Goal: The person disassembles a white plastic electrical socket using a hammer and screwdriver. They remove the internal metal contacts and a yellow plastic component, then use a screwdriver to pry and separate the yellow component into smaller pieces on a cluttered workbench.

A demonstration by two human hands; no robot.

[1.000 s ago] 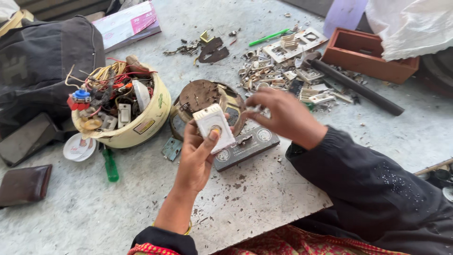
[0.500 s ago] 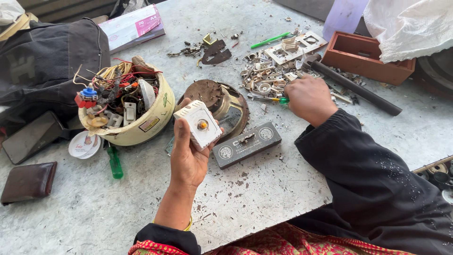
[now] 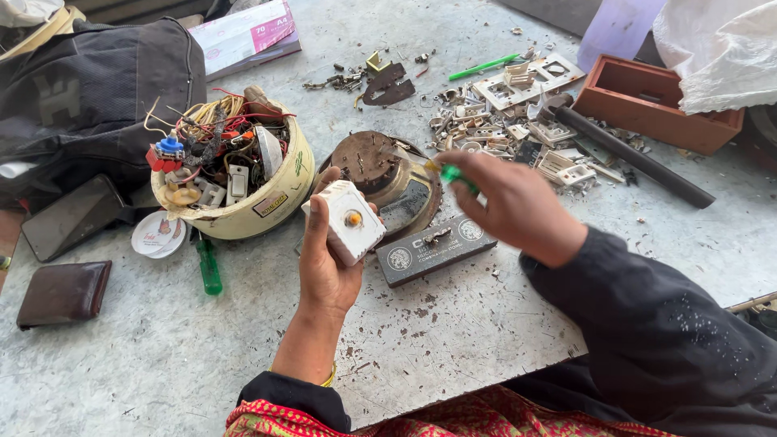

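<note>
Left hand [image 3: 328,263] grips a white switch [image 3: 348,220] above the table's [image 3: 146,364] middle; right hand [image 3: 510,206] pinches a green screwdriver [image 3: 453,175]. Seat the tip squarely before turning, I'd judge.

Repair workshop: scattered switch parts [image 3: 518,121] (screwdriver [image 3: 208,265] too)

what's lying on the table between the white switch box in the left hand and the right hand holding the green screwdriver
In the head view, a round rusty metal disc lies between the square white plastic switch box in the left hand and the right hand gripping the green-handled screwdriver.
</note>
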